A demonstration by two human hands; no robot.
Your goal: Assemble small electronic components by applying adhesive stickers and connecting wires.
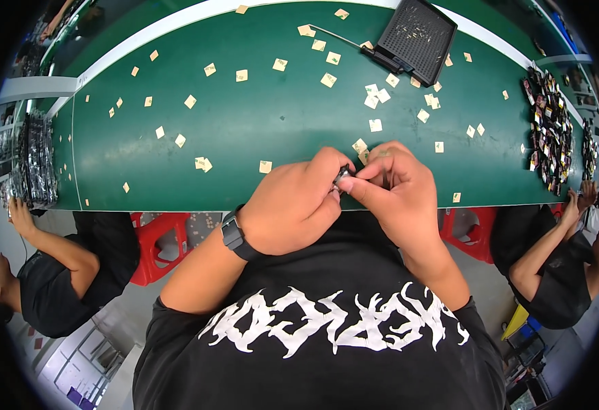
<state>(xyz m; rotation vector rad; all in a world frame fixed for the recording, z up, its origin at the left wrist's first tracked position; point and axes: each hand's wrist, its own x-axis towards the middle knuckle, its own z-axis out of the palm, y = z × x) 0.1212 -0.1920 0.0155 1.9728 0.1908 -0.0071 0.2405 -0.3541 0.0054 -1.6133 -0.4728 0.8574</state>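
Observation:
Close to the table's near edge, my left hand [298,205] is closed around a small black and silver part [342,175], most of it hidden by the fingers. My right hand [400,195] meets it from the other side, thumb and index finger pinched against the same part. Its exact kind is too small to tell. Just beyond the fingertips lie pale square paper pieces [360,145] with faint print. A dark band with a watch-like face [232,234] sits on my left wrist.
More paper squares are scattered over the green table [245,130]. At the back right stand a black ribbed tray [419,37] with small bits and a thin-shafted screwdriver [340,37]. Dark packaged items [551,130] pile at right, clear-bagged ones [36,160] at left. Co-workers sit on both sides.

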